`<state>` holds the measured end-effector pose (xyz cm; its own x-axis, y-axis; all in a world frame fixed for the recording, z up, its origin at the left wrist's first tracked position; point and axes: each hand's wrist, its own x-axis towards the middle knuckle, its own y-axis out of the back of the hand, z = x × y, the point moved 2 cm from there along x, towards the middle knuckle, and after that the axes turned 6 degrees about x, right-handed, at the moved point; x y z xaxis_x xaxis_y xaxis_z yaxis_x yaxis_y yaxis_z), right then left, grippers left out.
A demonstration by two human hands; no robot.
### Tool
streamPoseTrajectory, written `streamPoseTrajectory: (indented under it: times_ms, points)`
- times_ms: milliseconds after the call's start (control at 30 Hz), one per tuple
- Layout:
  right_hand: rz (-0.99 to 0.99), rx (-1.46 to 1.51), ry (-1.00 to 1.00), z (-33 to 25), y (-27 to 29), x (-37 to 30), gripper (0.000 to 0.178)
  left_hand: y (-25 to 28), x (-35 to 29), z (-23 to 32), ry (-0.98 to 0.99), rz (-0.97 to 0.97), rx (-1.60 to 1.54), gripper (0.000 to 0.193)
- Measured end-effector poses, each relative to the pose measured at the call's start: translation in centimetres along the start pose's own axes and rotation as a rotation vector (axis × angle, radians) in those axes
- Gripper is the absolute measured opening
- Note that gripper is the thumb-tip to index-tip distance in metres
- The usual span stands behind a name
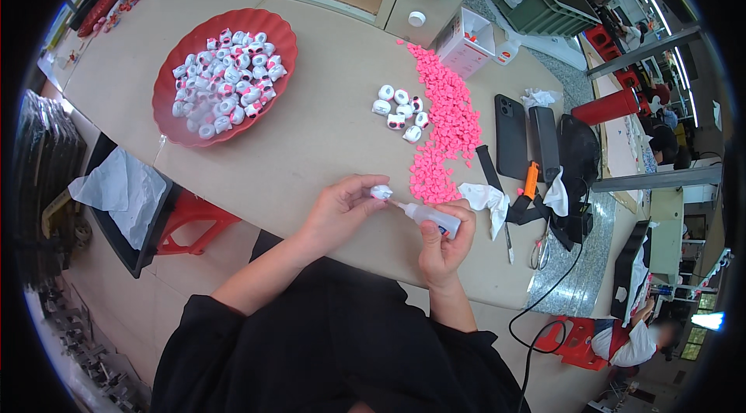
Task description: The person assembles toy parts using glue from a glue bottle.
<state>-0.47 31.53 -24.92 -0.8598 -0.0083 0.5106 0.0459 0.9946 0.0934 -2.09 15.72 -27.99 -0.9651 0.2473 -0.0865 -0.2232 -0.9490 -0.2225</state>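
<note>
head view. the small white piece [381, 192] sits above the near part of the table [326, 102], pinched between the thumb and fingertips of the left hand [339, 207]. it appears light and rigid, with a smooth, rounded surface that may slip or roll under a loose grip; the sides seem the best place to take hold, leaving the face toward the nozzle free. the squeeze bottle [437, 219], translucent and whitish, is grasped in the right hand [448, 245], thumb on the near side and fingers curled around the far side. its wall is probably soft and yielding, so a light hold on the body, well back from the tip, should suit; hard pressure could expel too much of the contents, and the thin nozzle [398, 204] is likely the part most easily bent. the nozzle points leftward at the piece; whether the two touch cannot be told.

pose: the left forearm slants up and rightward from the lower left, the wrist nearly straight. the right forearm rises steeply from the lower edge, the hand turned inward so that the bottle lies tilted. both hands meet in front of the torso, left of the pink pieces [447, 114].
</note>
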Motion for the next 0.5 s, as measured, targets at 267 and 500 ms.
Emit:
streamPoseTrajectory:
  times_ms: [267, 500]
  points:
    - [0.010, 0.045, -0.032, 0.19, 0.16, -0.22, 0.026, 0.03, -0.04, 0.08, 0.005, 0.000, -0.002, 0.030]
    - [0.008, 0.035, -0.014, 0.22, 0.13, -0.27, 0.026, -0.04, -0.04, 0.06, 0.017, 0.001, -0.011, 0.030]
